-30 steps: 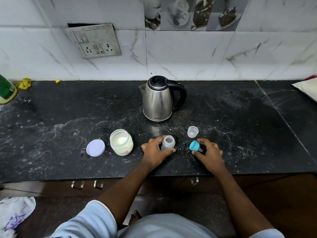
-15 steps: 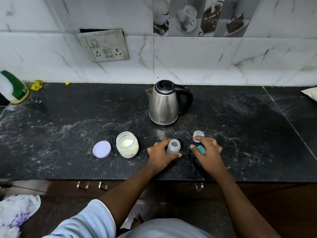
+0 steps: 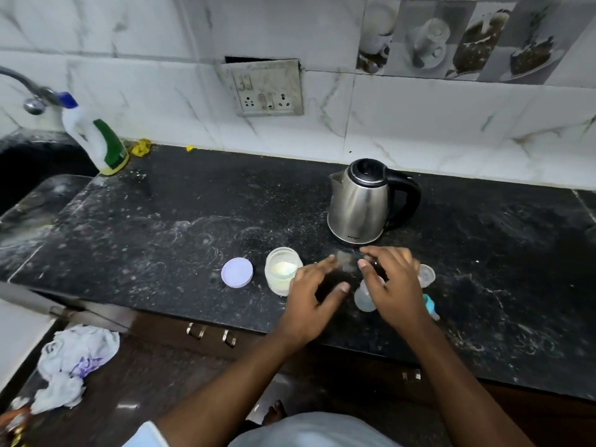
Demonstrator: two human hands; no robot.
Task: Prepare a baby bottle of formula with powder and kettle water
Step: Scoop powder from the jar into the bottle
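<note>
The small clear baby bottle (image 3: 363, 299) stands uncapped near the counter's front edge, its right side hidden under my right hand (image 3: 395, 287). That hand hovers over it with fingers spread and holds nothing. My left hand (image 3: 311, 293) is open too, just left of the bottle and touching neither it nor the open glass jar of pale formula powder (image 3: 281, 273). The jar's lilac lid (image 3: 237, 272) lies flat to the jar's left. The teal nipple ring (image 3: 429, 305) and the clear cap (image 3: 427, 275) peek out right of my right hand. The steel kettle (image 3: 362, 206) stands behind, lid shut.
A white and green squeeze bottle (image 3: 96, 137) stands at the back left by the tap (image 3: 35, 98) and the dark sink (image 3: 29, 166). A wall socket plate (image 3: 266, 88) is above the black stone counter (image 3: 161, 227). Crumpled cloth (image 3: 74, 359) lies on the floor below.
My left hand has let go of the bottle and opened toward the jar. My right hand left the teal ring and moved over the bottle. The view has swung left, showing the sink.
</note>
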